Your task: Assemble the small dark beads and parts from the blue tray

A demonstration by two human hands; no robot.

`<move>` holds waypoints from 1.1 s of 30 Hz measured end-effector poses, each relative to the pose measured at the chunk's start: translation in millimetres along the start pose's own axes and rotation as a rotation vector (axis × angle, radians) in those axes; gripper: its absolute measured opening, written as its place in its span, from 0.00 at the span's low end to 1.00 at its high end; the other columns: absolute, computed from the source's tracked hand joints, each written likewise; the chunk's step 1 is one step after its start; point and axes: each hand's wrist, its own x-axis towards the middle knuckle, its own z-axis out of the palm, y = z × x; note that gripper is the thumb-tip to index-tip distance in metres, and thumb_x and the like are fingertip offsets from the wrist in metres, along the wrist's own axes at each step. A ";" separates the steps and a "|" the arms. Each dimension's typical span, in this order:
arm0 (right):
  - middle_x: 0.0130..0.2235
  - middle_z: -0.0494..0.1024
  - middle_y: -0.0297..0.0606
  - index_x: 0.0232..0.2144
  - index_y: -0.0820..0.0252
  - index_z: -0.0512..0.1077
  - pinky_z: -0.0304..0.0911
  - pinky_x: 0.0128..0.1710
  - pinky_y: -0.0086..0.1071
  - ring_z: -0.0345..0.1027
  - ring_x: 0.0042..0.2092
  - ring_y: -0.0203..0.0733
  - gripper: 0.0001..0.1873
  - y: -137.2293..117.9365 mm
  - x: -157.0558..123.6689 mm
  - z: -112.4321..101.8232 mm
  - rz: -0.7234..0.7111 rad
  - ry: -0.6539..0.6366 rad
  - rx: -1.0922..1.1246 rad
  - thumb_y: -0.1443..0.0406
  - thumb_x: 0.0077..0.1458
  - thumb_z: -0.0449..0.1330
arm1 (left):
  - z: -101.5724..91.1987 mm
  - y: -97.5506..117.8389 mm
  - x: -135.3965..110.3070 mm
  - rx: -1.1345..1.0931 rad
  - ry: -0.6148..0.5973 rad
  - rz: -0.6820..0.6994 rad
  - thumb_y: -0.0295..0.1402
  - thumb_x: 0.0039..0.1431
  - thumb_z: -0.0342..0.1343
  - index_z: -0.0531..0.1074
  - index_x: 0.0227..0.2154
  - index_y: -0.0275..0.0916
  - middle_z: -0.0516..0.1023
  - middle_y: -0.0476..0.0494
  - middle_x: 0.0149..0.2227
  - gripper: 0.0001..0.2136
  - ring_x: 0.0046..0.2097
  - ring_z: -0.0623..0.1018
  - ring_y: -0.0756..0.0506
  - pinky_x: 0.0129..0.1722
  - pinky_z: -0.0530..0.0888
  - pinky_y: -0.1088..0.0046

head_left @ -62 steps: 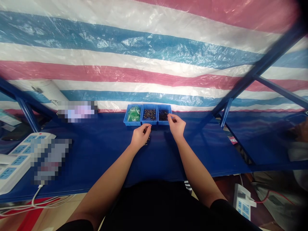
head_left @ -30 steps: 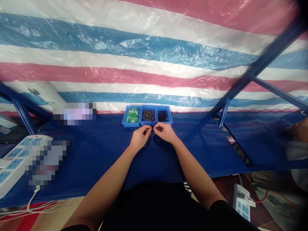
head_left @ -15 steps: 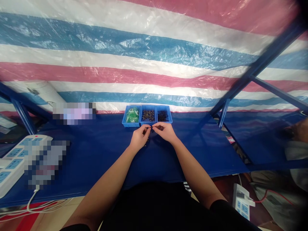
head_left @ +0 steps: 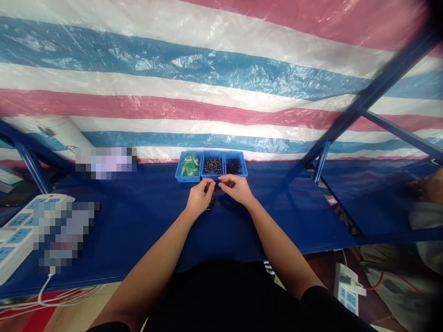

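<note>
My left hand [head_left: 200, 196] and my right hand [head_left: 238, 188] meet fingertip to fingertip just in front of three joined blue bins. Both are closed in a pinch; a small dark piece shows between them, too little of it visible to name. Under the left fingers, a few small brass-coloured and dark parts [head_left: 211, 203] lie on the blue table, partly covered by the hand. The left bin [head_left: 177, 177] holds green-and-white packets [head_left: 190, 166]. Small brass-and-black parts [head_left: 213, 165] fill the middle bin, and thin black pieces [head_left: 234, 166] lie in the right one.
A white power strip [head_left: 20, 230] and a blurred-out object [head_left: 69, 235] with a white cable lie on the table [head_left: 138, 230] at left. Blue frame bars [head_left: 321, 161] rise at both sides before a striped tarp [head_left: 207, 106]. Another person's arm is partly visible at far right.
The left fingertips have drawn slightly left and the gap between the two hands looks a little wider. The bins and table items stay put.
</note>
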 end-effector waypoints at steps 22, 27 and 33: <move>0.33 0.81 0.38 0.37 0.59 0.78 0.67 0.30 0.31 0.73 0.30 0.38 0.12 0.0 -0.5 0.7 0.000 0.013 -0.010 0.60 0.51 0.62 | 0.8 0.8 -0.6 -0.013 0.024 -0.014 0.41 0.64 0.47 0.70 0.42 0.41 0.74 0.52 0.25 0.13 0.26 0.74 0.50 0.29 0.68 0.76; 0.34 0.81 0.38 0.37 0.58 0.77 0.67 0.31 0.31 0.73 0.31 0.39 0.12 2.3 -0.1 1.2 0.013 0.018 -0.005 0.60 0.51 0.62 | 1.1 2.5 -0.6 -0.011 0.046 0.014 0.41 0.63 0.49 0.70 0.42 0.41 0.72 0.53 0.23 0.12 0.24 0.71 0.51 0.26 0.65 0.76; 0.33 0.81 0.38 0.38 0.58 0.77 0.67 0.30 0.31 0.72 0.30 0.38 0.12 1.7 -0.3 0.7 0.004 0.017 -0.002 0.60 0.51 0.62 | -1.2 4.3 -0.6 0.002 0.032 0.011 0.42 0.64 0.48 0.71 0.39 0.41 0.73 0.52 0.24 0.12 0.25 0.71 0.51 0.28 0.66 0.76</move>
